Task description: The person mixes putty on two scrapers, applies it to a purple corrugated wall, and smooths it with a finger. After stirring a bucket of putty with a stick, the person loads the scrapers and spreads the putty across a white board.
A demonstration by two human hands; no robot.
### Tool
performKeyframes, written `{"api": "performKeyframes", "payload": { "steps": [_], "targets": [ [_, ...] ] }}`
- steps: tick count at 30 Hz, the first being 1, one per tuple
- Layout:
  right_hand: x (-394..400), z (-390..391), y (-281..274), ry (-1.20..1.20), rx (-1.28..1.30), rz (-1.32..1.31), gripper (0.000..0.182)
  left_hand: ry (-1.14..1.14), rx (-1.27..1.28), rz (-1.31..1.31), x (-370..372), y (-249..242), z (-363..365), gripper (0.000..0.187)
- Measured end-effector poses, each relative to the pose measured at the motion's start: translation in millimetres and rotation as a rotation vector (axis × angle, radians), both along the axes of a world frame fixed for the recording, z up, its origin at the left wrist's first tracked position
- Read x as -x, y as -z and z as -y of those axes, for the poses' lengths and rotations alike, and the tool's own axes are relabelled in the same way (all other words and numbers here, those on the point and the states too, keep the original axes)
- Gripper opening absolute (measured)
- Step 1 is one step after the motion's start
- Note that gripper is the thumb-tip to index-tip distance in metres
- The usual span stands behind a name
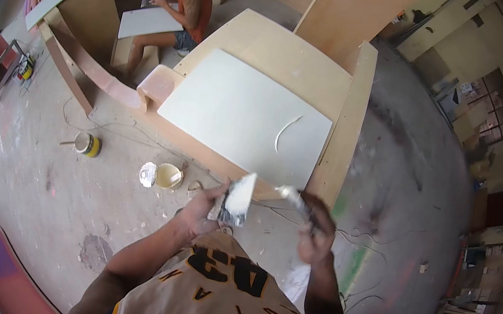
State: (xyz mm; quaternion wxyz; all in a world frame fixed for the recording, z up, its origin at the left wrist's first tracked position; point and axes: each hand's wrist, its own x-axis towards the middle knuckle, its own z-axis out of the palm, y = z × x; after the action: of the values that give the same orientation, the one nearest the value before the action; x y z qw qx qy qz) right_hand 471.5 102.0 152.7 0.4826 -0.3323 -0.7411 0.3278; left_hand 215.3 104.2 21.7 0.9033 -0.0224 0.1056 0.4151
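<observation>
Low in the middle of the head view, my left hand (200,211) grips a flat scraper (238,199) whose face carries white paste. To its right my right hand (316,238) is closed round the dark handle of a putty knife (297,200), its tip white with paste. The two tools are apart. Just beyond them a white panel (239,112) lies on a curved wooden piece (270,38). A curved white strip (283,132) rests on the panel's right part.
An open tub (169,175) with its lid (148,174) beside it and a yellow-black can (87,144) stand on the floor. Cables (344,234) cross the floor. A seated person (186,5) works at another white panel (149,24), upper left.
</observation>
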Motion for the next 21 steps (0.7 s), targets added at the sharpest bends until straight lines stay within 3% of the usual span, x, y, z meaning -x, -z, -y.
{"api": "performKeyframes", "payload": {
  "steps": [3, 4, 6, 8, 10, 13, 14, 17, 18, 19, 20, 21],
  "targets": [
    [19, 22, 9, -0.22, -0.369, -0.031, 0.039, 0.106, -0.005, -0.204, -28, -46, 1, 0.042],
    [22, 28, 9, -0.257, -0.382, 0.004, 0.043, 0.11, -0.049, -0.145, -32, -45, -1, 0.041],
    [21, 43, 21, -0.131, -0.418, 0.173, 0.043, 0.133, -0.083, -0.099, -37, -42, 6, 0.04],
    [20, 43, 27, -0.004, -0.466, 0.264, 0.044, 0.008, -0.109, -0.264, -44, -44, 1, 0.039],
    [9, 47, 42, 0.191, -0.347, 0.397, 0.048, -0.033, -0.093, -0.255, -43, -70, 2, 0.039],
    [-14, 45, 52, 0.15, -0.119, 0.811, 0.069, -0.104, -0.148, -0.242, -31, -81, -3, 0.041],
    [-20, 45, 63, 0.137, -0.054, 0.67, 0.074, -0.186, -0.22, -0.314, -28, -89, -7, 0.041],
    [-21, 37, 56, 0.378, 0.014, 0.33, 0.055, -0.432, -0.432, -0.534, -23, -75, -32, 0.043],
    [-18, 33, 59, 0.371, 0.015, 0.331, 0.055, -0.497, -0.513, -0.603, -22, -78, -36, 0.042],
    [-16, 33, 62, 0.452, 0.216, -0.1, 0.046, -0.547, -0.595, -0.663, -25, -81, -38, 0.042],
    [-17, 27, 60, 0.524, 0.386, -0.535, 0.037, -0.608, -0.894, -1.059, -19, -81, -44, 0.042],
    [-10, 19, 46, 0.55, 0.364, -0.531, 0.037, -0.653, -1.198, -1.453, -11, -78, -46, 0.043]
  ]
}}
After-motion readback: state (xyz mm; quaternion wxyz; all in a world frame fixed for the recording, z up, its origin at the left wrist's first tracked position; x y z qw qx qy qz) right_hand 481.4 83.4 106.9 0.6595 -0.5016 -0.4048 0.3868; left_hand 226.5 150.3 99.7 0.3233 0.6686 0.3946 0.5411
